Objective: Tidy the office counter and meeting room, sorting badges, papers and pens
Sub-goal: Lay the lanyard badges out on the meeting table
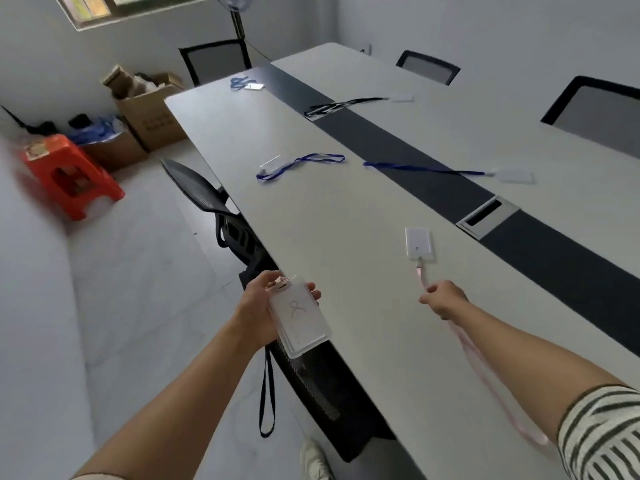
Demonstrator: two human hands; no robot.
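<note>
**Two badges in hand at the meeting table, more lying ahead**

The left hand [268, 306] is curling its fingers around a clear badge holder [300, 322], gripping it at the near table edge, while a black lanyard [267, 396] is hanging from beneath it in a loop toward the floor. The right hand [445, 298] is pinching shut on a pink lanyard [485, 372], which is running forward to a white badge [419, 243] lying flat on the long white table [346, 237] and trailing back under the forearm toward the striped sleeve [602, 434].

Farther along, a clear badge with a blue lanyard [298, 164] is lying on the near half of the table, and another blue lanyard [422, 168] is stretching across the dark centre strip [415, 157] to a white badge [514, 175]. A black-and-white lanyard [341, 106] is lying over the strip farther on, with a badge at its end, and one more blue-strapped badge [247, 84] is sitting near the far corner. A silver cable hatch [486, 216] is set in the strip just beyond the pink-strapped badge.

A black mesh chair [207, 192] is crowding the table's left edge just ahead of the left hand. An orange stool [69, 174] and open cardboard boxes [149, 116] are standing on the floor by the wall, and more chairs are lining the far side
</note>
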